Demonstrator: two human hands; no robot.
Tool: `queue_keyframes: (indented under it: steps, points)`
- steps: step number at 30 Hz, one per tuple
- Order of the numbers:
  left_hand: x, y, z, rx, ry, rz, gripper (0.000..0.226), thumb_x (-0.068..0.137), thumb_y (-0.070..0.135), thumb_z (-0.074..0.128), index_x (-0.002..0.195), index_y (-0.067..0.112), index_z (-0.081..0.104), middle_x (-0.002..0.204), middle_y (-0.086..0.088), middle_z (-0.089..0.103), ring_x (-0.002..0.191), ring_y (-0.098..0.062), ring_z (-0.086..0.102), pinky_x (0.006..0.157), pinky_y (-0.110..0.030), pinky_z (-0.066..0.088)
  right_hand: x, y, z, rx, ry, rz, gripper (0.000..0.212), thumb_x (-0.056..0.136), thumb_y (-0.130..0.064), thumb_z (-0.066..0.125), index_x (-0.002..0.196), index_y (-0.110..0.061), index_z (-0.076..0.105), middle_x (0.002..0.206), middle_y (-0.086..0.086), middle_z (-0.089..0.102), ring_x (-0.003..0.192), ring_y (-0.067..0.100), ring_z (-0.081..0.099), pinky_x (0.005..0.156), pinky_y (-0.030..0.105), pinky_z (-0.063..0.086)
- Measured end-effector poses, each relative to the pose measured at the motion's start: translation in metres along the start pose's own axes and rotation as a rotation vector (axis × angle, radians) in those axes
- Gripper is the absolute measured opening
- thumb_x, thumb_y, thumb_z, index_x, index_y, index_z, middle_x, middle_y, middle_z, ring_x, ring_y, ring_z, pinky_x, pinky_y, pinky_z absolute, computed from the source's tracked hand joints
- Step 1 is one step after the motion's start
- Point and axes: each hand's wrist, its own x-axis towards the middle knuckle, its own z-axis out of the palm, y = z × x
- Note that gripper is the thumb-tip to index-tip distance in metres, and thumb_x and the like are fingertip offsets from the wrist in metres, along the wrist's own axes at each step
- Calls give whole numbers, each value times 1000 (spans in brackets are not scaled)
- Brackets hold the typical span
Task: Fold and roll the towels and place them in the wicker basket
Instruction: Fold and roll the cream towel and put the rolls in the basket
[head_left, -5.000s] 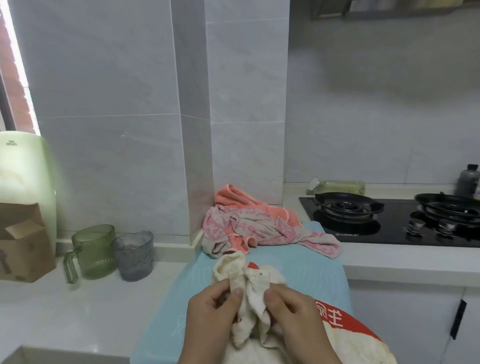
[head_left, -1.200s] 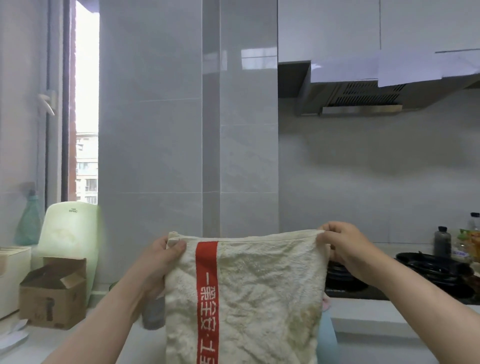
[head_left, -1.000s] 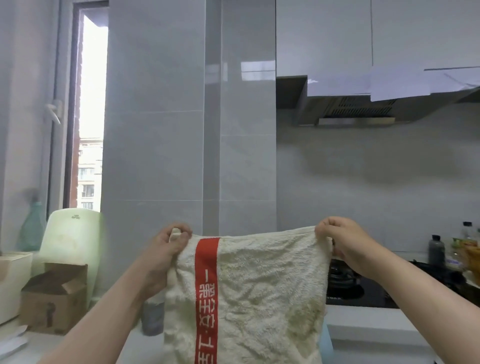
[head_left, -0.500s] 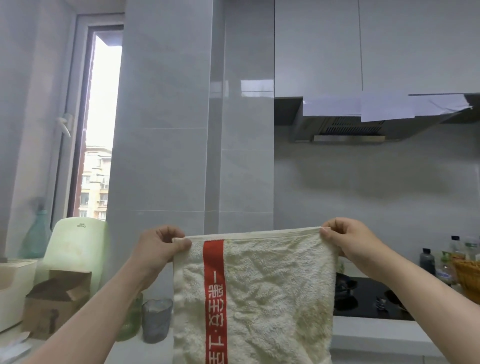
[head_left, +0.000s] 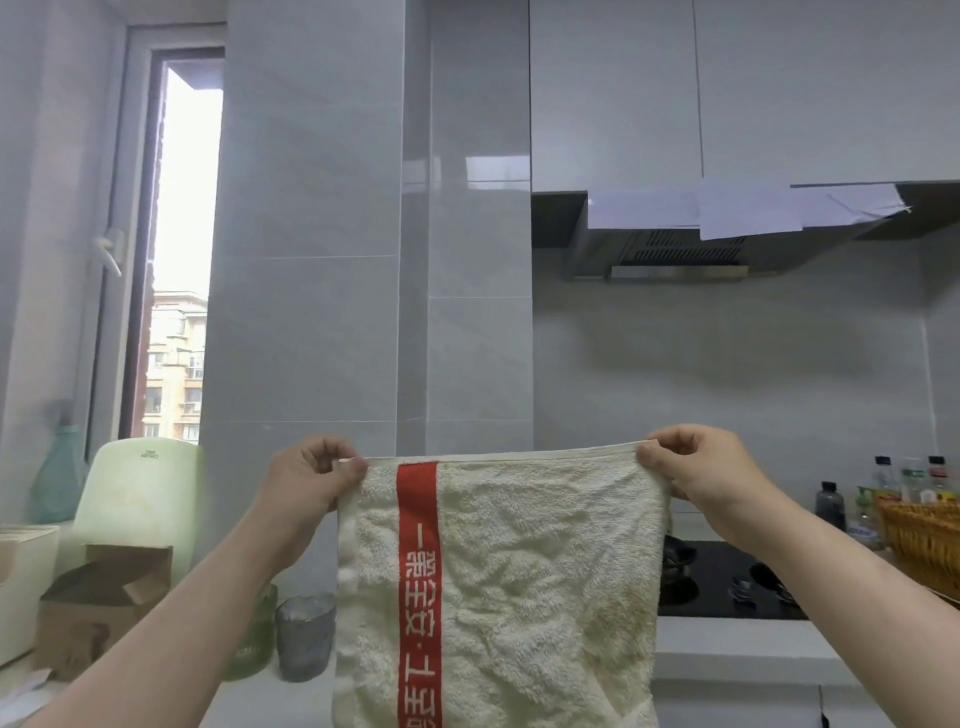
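A cream towel (head_left: 519, 582) with a red lettered stripe hangs spread flat in front of me, its bottom edge out of frame. My left hand (head_left: 306, 480) pinches its top left corner. My right hand (head_left: 696, 470) pinches the top right corner, so the top hem is stretched level between them. The wicker basket (head_left: 922, 545) stands at the far right on the counter beside the stove, partly cut off by the frame. The other towels are hidden behind the raised one.
A black gas hob (head_left: 727, 582) lies behind the towel on the right, with several bottles (head_left: 883, 493) behind the basket. On the left stand a green mug (head_left: 257, 634), a grey cup (head_left: 304, 642), a cardboard box (head_left: 98, 603) and a pale green appliance (head_left: 137, 493).
Five seconds ago both hands held the towel bunched low over the blue mat. It has since been lifted and spread; in the last second my view tilted upward while the hands kept their hold.
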Motion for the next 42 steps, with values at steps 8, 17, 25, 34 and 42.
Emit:
queue_keyframes:
  steps: [8,17,25,34,42]
  points:
    - [3,-11,11,174,46,-9,8,86,-2,68,89,4,69,78,-14,68,68,-24,65,65,-38,57,4,18,1,-33,40,32,11,88,3,66,84,-7,65,79,10,64,73,27,59,73,46,53]
    - [27,-82,20,374,35,-285,4,86,3,69,84,3,72,84,-13,71,70,-24,63,65,-33,52,19,81,14,28,-21,417,14,86,13,61,87,-1,62,79,14,62,64,22,58,42,23,48]
    - [43,-205,46,1091,38,-16,11,86,28,61,78,24,67,75,7,67,72,-16,60,66,-31,52,52,202,54,-235,59,396,14,84,-1,69,83,-14,71,89,4,69,85,22,65,68,35,57]
    - [32,-312,69,1023,62,-81,21,94,12,52,74,19,47,70,6,49,67,-18,46,57,-31,30,77,315,88,-501,52,343,17,81,-10,70,73,-24,69,75,-7,70,75,17,66,75,36,56]
    - [38,-351,68,1217,-139,-116,18,91,8,43,76,18,42,82,-1,51,74,-27,56,61,-33,41,80,371,99,-725,-95,294,13,85,-16,68,75,-24,66,81,-7,65,80,15,59,73,30,47]
